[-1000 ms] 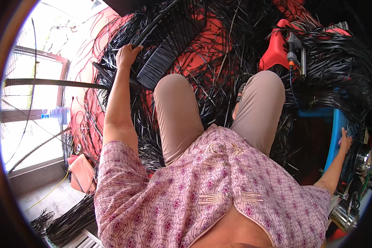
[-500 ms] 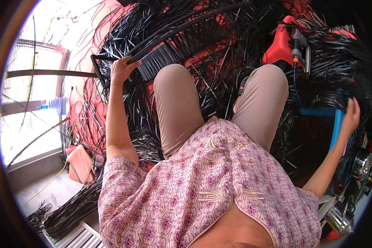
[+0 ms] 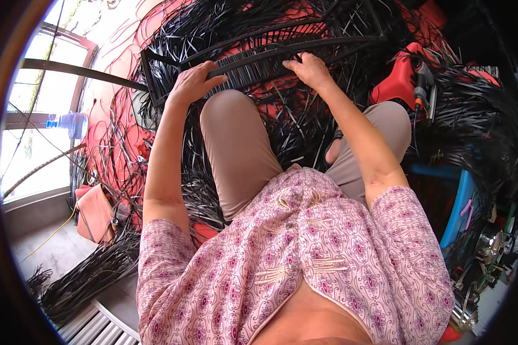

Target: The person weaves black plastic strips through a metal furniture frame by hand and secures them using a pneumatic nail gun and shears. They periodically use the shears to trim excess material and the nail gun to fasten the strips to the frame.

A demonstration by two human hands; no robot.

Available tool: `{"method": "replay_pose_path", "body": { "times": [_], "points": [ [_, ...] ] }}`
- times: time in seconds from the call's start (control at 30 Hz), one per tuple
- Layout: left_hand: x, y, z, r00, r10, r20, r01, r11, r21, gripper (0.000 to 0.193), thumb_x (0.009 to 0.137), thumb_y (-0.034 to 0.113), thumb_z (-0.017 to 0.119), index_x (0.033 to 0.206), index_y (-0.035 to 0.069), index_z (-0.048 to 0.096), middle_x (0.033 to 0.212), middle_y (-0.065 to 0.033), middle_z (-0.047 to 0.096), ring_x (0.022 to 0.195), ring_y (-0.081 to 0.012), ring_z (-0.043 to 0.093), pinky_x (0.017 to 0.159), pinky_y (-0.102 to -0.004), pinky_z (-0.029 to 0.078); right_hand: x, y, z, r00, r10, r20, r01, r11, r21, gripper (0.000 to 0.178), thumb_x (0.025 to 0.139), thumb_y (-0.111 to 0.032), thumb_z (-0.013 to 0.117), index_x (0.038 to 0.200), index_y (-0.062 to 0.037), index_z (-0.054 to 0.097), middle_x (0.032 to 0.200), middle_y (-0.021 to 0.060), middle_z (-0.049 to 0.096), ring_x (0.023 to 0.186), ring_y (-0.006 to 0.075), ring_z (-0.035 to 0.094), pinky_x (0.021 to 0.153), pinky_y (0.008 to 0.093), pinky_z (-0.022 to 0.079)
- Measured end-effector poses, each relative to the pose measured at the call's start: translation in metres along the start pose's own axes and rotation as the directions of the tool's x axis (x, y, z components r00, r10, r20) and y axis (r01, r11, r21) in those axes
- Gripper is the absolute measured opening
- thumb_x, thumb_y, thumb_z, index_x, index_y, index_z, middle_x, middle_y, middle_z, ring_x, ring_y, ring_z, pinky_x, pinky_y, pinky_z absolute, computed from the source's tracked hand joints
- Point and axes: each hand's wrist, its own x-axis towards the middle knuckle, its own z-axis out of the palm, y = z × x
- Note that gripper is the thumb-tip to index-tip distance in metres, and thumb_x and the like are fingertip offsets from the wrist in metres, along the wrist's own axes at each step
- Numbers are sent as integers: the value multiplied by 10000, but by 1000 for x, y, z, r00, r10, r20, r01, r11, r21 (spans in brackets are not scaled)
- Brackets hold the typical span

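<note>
Before my knees a black frame point(image 3: 353, 46) stretches across, with slim bars and rows of flat black strips point(image 3: 244, 70) woven over part of it. My left hand point(image 3: 191, 84) grips the frame's near rail toward its left end, thumb stretched along it. Farther right, my right hand point(image 3: 311, 70) closes on the same rail, its thumb and fingers bent round the bar. The rail partly hides the fingertips of both hands. Loose black strips point(image 3: 207, 167) lie tangled around and under the frame.
At the right stands a red plastic piece point(image 3: 398, 80) with a grey-and-black hand tool point(image 3: 423, 86) and its cable. A blue-rimmed container point(image 3: 457, 210) is beside my right knee. To the left are a clear bottle point(image 3: 72, 123), an orange-pink bag point(image 3: 95, 214) and a strip bundle point(image 3: 92, 276).
My right hand has come from the blue-rimmed container at the far right onto the frame's rail. The frame has shifted and turned more level, with my left hand still on it.
</note>
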Motion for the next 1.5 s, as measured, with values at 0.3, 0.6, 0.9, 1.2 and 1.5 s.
{"method": "replay_pose_path", "body": {
  "times": [0.3, 0.6, 0.9, 1.2, 1.5],
  "points": [
    [66, 58, 10, 945, 113, 308, 47, 883, -467, 673, 845, 257, 715, 1433, 91, 433, 854, -82, 666, 568, -133, 598, 570, -286, 500, -83, -46, -38, 942, -14, 334, -131, 904, 408, 202, 930, -219, 630, 978, -26, 665, 656, -40, 522, 546, 38, 460, 514, 204, 392],
    [72, 45, 47, 959, 223, 176, -73, 792, -606, 356, 801, 137, 759, 1135, 44, 681, 819, -26, 696, 627, -83, 619, 553, -250, 504, -112, -111, -34, 907, -129, 400, -215, 677, 704, 279, 987, -201, 533, 1124, 18, 637, 614, -31, 516, 507, 26, 425, 466, 183, 339],
    [68, 43, 27, 973, 162, -166, -190, 967, -168, 351, 761, 328, 701, 1046, 122, 714, 886, -112, 718, 879, -318, 677, 789, -434, 514, -124, -104, 29, 965, 29, 261, -226, 599, 769, 267, 973, -195, 525, 1090, 13, 646, 604, 7, 573, 468, 64, 475, 449, 212, 391],
    [86, 27, 18, 981, 101, -167, -130, 976, -177, 332, 777, 355, 651, 1000, 118, 720, 860, -97, 710, 870, -308, 675, 798, -415, 514, -86, -46, 81, 939, 166, 303, -343, 549, 763, 281, 981, -254, 529, 1067, -25, 666, 582, -1, 546, 468, 66, 458, 441, 227, 368],
    [133, -9, 6, 980, 105, -169, -153, 942, -299, 379, 821, 402, 707, 983, 61, 734, 730, -67, 690, 669, -149, 653, 648, -294, 510, -107, -23, 120, 931, 118, 347, -329, 683, 651, 341, 993, -317, 491, 1035, -17, 649, 624, 51, 606, 529, 107, 566, 505, 259, 470]
  ]
}}
